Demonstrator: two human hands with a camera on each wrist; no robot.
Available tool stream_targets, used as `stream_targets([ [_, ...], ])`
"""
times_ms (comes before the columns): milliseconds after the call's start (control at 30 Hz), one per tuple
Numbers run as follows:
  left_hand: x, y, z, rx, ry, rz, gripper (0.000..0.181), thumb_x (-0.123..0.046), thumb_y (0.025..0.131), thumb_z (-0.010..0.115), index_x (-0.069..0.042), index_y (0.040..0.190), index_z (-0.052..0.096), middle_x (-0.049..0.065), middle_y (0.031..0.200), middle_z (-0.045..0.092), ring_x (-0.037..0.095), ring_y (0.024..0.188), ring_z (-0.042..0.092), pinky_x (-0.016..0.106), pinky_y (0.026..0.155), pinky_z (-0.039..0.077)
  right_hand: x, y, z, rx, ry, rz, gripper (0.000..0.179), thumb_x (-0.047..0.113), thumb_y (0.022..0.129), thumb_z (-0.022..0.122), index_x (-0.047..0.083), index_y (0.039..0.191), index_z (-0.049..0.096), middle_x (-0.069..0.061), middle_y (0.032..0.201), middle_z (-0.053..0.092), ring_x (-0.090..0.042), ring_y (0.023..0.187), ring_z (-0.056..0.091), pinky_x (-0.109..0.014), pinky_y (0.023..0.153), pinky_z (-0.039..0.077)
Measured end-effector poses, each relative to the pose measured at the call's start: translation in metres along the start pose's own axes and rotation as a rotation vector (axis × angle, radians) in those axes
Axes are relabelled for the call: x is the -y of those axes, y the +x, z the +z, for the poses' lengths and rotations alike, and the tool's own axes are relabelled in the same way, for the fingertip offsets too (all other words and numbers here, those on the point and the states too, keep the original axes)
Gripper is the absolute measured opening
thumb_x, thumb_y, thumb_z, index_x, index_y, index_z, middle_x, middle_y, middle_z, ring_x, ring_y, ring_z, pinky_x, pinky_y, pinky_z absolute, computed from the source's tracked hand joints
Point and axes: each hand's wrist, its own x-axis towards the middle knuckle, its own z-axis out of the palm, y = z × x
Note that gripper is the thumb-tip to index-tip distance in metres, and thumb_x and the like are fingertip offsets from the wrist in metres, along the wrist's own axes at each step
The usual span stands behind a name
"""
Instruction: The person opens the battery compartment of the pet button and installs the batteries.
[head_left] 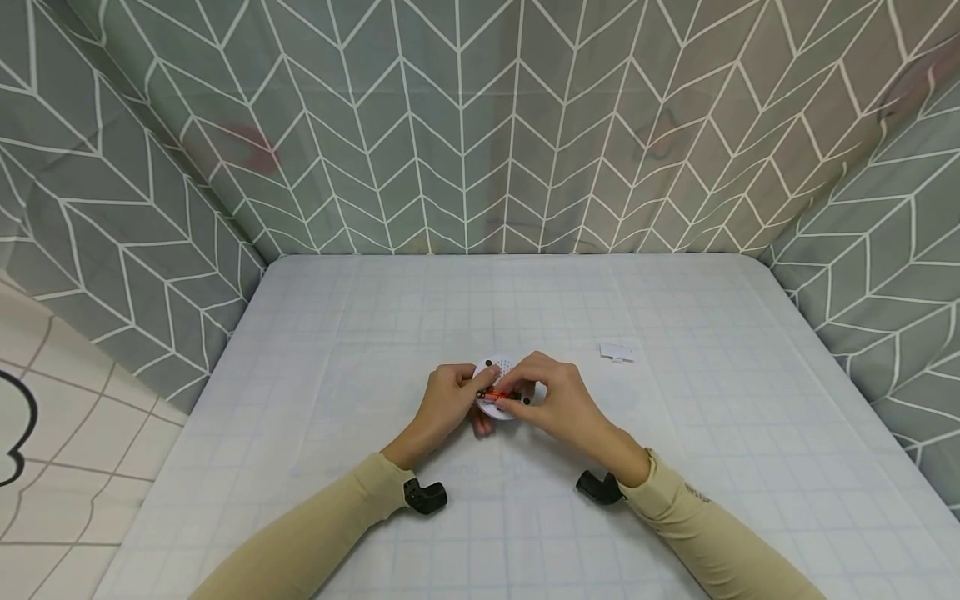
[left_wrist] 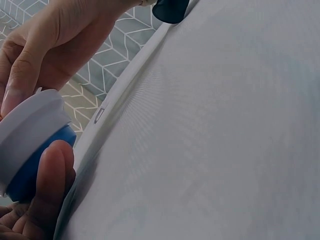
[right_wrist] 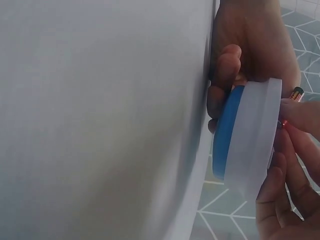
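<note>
Gripping a round device [right_wrist: 252, 140], the left hand [head_left: 448, 400] covers part of its left edge; the right hand [head_left: 557, 398] pinches a partly hidden red battery [head_left: 492, 396].

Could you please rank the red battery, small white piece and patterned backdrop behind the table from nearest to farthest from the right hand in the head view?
Nearest first from the right hand:
1. Red battery: at its fingertips.
2. Small white piece: on the table, ahead and to the right.
3. Patterned backdrop: ahead, beyond the table's far edge.
</note>
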Motion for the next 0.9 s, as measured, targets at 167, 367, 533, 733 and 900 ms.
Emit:
stream_targets([
  [167,0.0012,-0.0001,-0.0002,-0.001,0.008,0.008,0.050,-0.044,0.104,0.068,-0.001,0.078,0.064,0.014,0.054,0.068,0.026,0.042,0.067,0.038,0.045,0.059,0.0005,0.0000,-0.0024,0.019,-0.028,-0.007,0.016,0.013,0.084,0.091,0.018,0.095,0.081,0.010,0.089,0.074,-0.013,0.076,0.063,-0.036,0.064,0.057],
  [367,0.0012,0.0002,-0.0003,0.000,0.013,0.011,0.049,-0.043,0.104,0.068,-0.002,0.077,0.063,0.014,0.055,0.069,0.028,0.043,0.068,0.039,0.045,0.059,0.0010,-0.0002,-0.0048,0.043,-0.047,0.003,0.015,0.014,0.083,0.092,0.019,0.092,0.080,0.011,0.087,0.073,-0.012,0.076,0.064,-0.036,0.066,0.058],
  [533,0.0013,0.0007,-0.0005,0.004,0.014,0.010,0.049,-0.043,0.104,0.067,-0.001,0.079,0.065,0.014,0.055,0.069,0.027,0.043,0.068,0.038,0.045,0.059,0.0000,0.0003,-0.0046,0.044,-0.058,-0.022,0.016,0.013,0.083,0.092,0.018,0.091,0.079,0.010,0.087,0.073,-0.012,0.077,0.064,-0.034,0.066,0.058],
  [733,0.0018,0.0008,-0.0010,0.010,0.011,0.001,0.048,-0.045,0.104,0.067,-0.002,0.083,0.070,0.014,0.055,0.068,0.026,0.042,0.067,0.039,0.045,0.059,-0.0025,0.0006,-0.0021,0.029,-0.038,-0.208,0.020,0.007,0.084,0.090,0.014,0.101,0.081,0.004,0.099,0.074,-0.013,0.083,0.064,-0.027,0.066,0.056],
  [900,0.0020,0.0008,-0.0017,0.010,0.014,0.003,0.049,-0.046,0.104,0.066,-0.004,0.080,0.070,0.014,0.054,0.068,0.027,0.042,0.067,0.037,0.046,0.059,-0.0003,0.0023,-0.0024,0.062,-0.089,-0.358,0.027,0.004,0.083,0.089,0.009,0.108,0.081,-0.002,0.108,0.074,-0.012,0.095,0.066,-0.016,0.077,0.054],
])
